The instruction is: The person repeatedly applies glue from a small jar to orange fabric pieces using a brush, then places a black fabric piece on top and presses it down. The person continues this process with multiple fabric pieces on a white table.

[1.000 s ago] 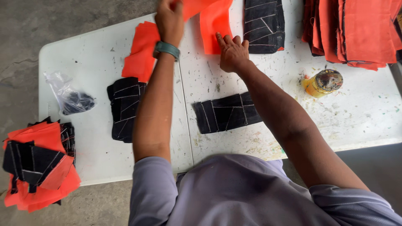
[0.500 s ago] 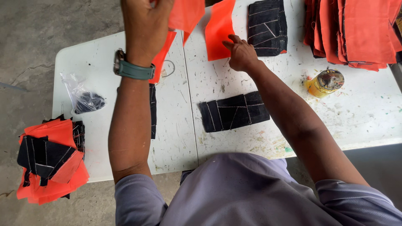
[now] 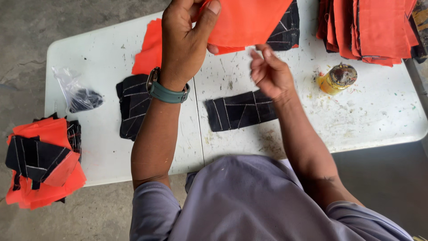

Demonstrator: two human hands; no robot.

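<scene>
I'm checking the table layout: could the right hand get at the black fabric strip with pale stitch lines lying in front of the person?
Probably yes. The right hand hovers just above the black fabric strip, its fingers only near the orange fabric piece that the left hand pinches; nothing lies between.

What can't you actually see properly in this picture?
- Head view: top of the orange cloth in the left hand is cut off by the frame.
- Black piece partly hidden by the left forearm.
- Contents of the clear bag: too small.
- Right hand fingertips: blurred.
</scene>
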